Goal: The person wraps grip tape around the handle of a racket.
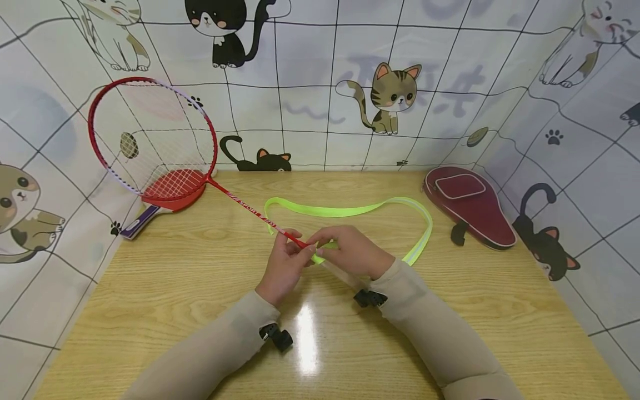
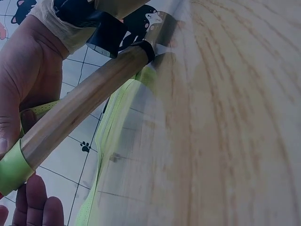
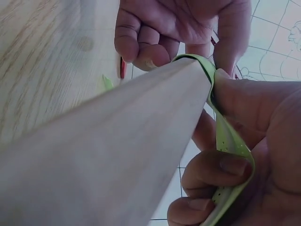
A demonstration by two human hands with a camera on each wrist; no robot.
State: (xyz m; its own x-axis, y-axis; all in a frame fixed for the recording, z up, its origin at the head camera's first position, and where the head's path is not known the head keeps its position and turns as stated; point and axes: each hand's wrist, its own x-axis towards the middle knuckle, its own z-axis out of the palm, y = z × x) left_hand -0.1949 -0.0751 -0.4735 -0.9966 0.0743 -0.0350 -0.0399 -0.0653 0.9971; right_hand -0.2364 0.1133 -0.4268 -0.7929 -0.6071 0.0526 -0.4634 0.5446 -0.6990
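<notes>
A red badminton racket point(image 1: 250, 210) slants across the table, head at the far left and bare wooden handle point(image 2: 89, 99) toward the right forearm. My left hand point(image 1: 285, 266) pinches it at the red end of the shaft, where the handle begins. Yellow-green grip tape point(image 3: 230, 136) loops around the handle's upper end. My right hand point(image 1: 352, 253) pinches the tape beside that loop, with thumb right at the handle's edge and lower fingers curled over the strip. The tape's long tail point(image 1: 325, 211) curves over the table behind both hands.
A red table tennis bat point(image 1: 139, 222) lies at the left, partly under the racket's strings. At the right is a dark red bat case point(image 1: 467, 208). A cat-patterned wall covering point(image 1: 310, 111) encloses the wooden table point(image 1: 200, 289) at the back and sides.
</notes>
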